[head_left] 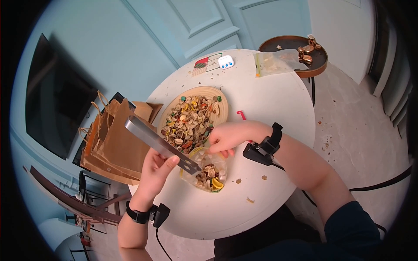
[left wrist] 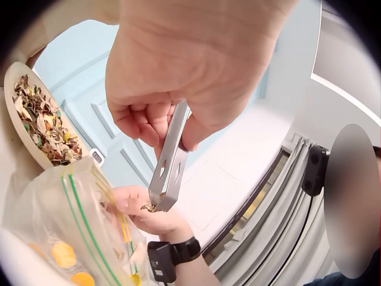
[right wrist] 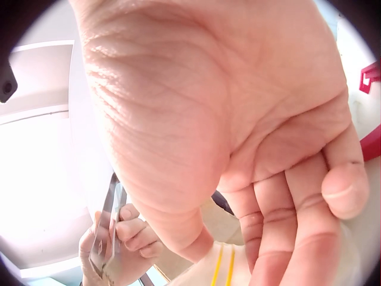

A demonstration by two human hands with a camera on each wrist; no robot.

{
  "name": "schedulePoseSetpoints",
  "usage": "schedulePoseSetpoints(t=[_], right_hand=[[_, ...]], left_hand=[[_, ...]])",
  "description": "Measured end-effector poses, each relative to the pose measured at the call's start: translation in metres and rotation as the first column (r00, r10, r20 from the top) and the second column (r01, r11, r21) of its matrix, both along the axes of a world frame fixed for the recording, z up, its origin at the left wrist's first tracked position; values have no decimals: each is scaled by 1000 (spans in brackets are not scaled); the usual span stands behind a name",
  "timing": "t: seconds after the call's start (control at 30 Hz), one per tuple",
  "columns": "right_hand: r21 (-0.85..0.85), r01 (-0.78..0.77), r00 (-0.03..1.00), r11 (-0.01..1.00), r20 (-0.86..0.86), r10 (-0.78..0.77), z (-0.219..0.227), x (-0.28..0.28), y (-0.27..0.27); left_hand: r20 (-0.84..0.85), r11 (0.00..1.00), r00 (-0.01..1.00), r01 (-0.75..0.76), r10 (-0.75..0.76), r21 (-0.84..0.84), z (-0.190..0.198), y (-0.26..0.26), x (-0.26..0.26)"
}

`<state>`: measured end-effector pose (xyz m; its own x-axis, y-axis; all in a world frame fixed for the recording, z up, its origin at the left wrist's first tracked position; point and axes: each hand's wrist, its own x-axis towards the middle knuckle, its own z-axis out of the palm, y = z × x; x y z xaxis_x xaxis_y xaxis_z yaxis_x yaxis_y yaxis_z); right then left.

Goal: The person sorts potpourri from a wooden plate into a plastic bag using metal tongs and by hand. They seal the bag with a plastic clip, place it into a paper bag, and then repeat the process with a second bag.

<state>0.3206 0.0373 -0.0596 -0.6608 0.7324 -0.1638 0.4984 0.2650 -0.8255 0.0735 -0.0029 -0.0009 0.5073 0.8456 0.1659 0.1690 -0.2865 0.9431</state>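
Metal tongs (head_left: 152, 141) are pinched between the thumb and fingers of the left hand (head_left: 154, 172); their tips reach into the mouth of a clear zip bag (head_left: 191, 176). In the left wrist view the left hand (left wrist: 190, 65) grips the tongs (left wrist: 169, 161), which hold a small bit of dried material. The right hand (head_left: 230, 135) pinches the bag's upper edge, also seen in the right wrist view, where the thumb of the right hand (right wrist: 220, 125) meets the bag's rim (right wrist: 223, 265). Dried pieces and a yellow slice (head_left: 216, 184) lie in the bag. Behind it stands a wooden plate (head_left: 223, 108) of mixed dried pieces.
Brown paper bags (head_left: 122, 148) stand at the left. A white case (head_left: 226, 62), a card (head_left: 207, 64) and another plastic bag (head_left: 274, 64) lie at the table's far side. A red item (head_left: 241, 115) is beyond the right hand. A side table (head_left: 322, 65) holds a figurine (head_left: 308, 50).
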Motion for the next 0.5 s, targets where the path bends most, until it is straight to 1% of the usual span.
schedulePoseSetpoints(t=[0.03,0.07,0.1,0.17,0.2,0.27,0.3,0.37,0.4,0.5], right_hand=[[5,3,1000,1000,4,-3,0,0,0],[6,0,1000,1000,4,0,0,-1,0],[4,0,1000,1000,1,0,0,-1,-1],[3,2,1000,1000,-1,-2,-1,-1,0],[0,-1,1000,1000,3,1,-2,-1,1],[-2,-4,1000,1000,8,4,-3,-1,1],[-2,-5,1000,1000,4,5,-3,-1,1],[-2,-5,1000,1000,2,5,-1,-1,1],[2,-9,1000,1000,1,9,0,0,0],[8,-11,1000,1000,2,11,1,0,0]], left_hand=[[-61,1000,998,-16,17,15,-1,-3,-2],[-99,1000,995,14,-11,21,-3,-1,-8],[-99,1000,995,12,-9,22,-4,1,-11],[-118,986,993,-10,30,165,-5,7,-13],[-117,986,993,-10,30,165,-7,12,-13],[-47,969,987,-141,153,201,-9,28,-11],[-45,969,987,-143,154,200,-13,39,-13],[-223,902,944,-137,244,408,-17,61,-15],[-264,880,926,-128,272,457,-16,64,-10],[-297,875,913,-113,279,471,-28,78,-8]])
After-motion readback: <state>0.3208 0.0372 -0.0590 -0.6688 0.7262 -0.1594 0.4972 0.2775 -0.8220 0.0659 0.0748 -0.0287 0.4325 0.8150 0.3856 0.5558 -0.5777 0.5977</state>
